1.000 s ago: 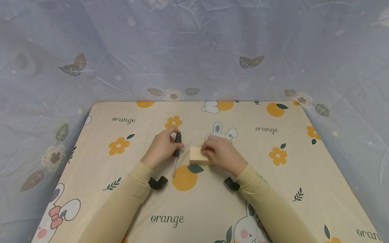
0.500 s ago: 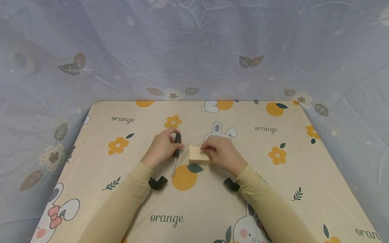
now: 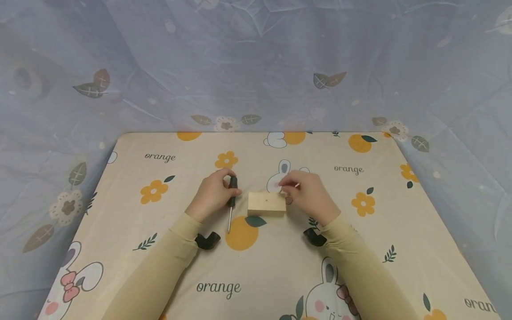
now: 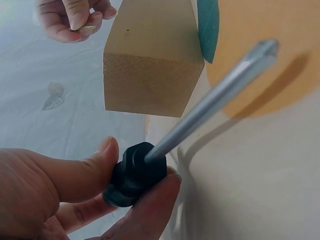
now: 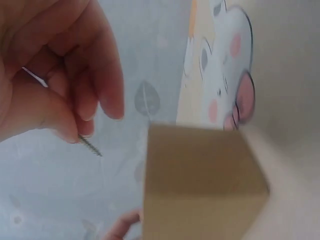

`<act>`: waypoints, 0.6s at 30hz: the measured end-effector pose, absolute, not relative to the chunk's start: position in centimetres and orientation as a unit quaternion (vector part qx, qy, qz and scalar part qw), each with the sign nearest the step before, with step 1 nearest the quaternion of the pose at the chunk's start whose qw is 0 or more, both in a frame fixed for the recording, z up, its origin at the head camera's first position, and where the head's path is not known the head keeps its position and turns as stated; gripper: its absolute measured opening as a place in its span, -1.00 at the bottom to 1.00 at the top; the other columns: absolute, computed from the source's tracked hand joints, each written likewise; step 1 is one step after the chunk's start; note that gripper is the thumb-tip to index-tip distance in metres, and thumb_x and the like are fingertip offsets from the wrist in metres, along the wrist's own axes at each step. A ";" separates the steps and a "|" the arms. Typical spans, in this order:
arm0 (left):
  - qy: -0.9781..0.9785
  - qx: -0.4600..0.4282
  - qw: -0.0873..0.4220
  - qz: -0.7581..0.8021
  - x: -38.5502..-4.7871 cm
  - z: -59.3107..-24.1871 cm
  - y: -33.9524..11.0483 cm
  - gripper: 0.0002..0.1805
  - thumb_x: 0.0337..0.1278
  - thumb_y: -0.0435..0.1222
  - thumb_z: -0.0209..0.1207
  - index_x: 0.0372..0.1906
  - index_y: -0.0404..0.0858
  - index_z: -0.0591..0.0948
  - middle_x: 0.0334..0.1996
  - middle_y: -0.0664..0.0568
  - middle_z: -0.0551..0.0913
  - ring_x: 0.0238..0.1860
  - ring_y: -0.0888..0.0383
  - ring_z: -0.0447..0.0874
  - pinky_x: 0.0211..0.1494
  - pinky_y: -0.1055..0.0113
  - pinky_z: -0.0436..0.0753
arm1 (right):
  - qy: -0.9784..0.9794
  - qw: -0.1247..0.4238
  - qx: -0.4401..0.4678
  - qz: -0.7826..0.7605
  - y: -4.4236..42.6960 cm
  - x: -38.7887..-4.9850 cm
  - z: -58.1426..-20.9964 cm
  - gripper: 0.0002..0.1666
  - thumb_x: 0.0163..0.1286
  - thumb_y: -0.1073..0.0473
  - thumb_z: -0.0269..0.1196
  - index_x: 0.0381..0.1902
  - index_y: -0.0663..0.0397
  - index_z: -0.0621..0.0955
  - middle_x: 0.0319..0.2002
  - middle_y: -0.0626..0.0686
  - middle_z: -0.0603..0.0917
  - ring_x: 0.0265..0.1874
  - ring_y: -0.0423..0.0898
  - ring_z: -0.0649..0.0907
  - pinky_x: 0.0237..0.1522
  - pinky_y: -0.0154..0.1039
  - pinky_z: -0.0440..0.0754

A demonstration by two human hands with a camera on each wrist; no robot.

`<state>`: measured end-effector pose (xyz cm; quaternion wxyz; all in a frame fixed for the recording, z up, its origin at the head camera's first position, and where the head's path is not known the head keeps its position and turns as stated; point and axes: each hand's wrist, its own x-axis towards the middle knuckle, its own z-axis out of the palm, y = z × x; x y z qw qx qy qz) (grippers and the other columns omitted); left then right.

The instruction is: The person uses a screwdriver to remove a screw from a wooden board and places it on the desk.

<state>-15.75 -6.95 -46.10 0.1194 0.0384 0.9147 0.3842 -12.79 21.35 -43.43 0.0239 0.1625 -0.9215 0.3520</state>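
My left hand (image 3: 212,195) grips the black handle of a screwdriver (image 3: 233,191), thumb on one side and fingers on the other. Its metal shaft points toward me, and the left wrist view shows a cross-shaped tip. Right of it a pale wooden block (image 3: 266,202) lies on the table, with a small dark hole (image 4: 128,30) in its top. Beyond the block's right end, my right hand (image 3: 309,193) pinches a small screw (image 5: 91,145) between thumb and fingertips. The screw's threaded end sticks out, apart from the block; its head is hidden by the fingers.
A cream cloth (image 3: 176,262) printed with oranges, flowers and rabbits covers the table. Grey-blue patterned sheeting (image 3: 224,66) hangs behind and at both sides. Black wrist-worn pieces (image 3: 208,240) show beside the sleeves.
My right hand has moved off the block's top to the right, holding the screw; the block's right end and hole now show. The left hand and screwdriver have stayed in place.
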 end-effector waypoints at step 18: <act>0.916 0.025 0.127 0.379 -15.8 -46.5 -6.9 -0.47 0.24 -0.16 0.53 0.26 -0.14 0.63 -0.36 -0.04 0.65 -0.47 0.08 0.60 -0.41 0.32 0.55 | -0.949 -0.106 0.030 0.294 24.3 -14.5 -44.7 -0.96 0.42 0.25 0.43 -0.27 0.06 0.75 -0.39 0.04 0.69 -0.37 -0.02 0.63 -0.35 -0.23 0.60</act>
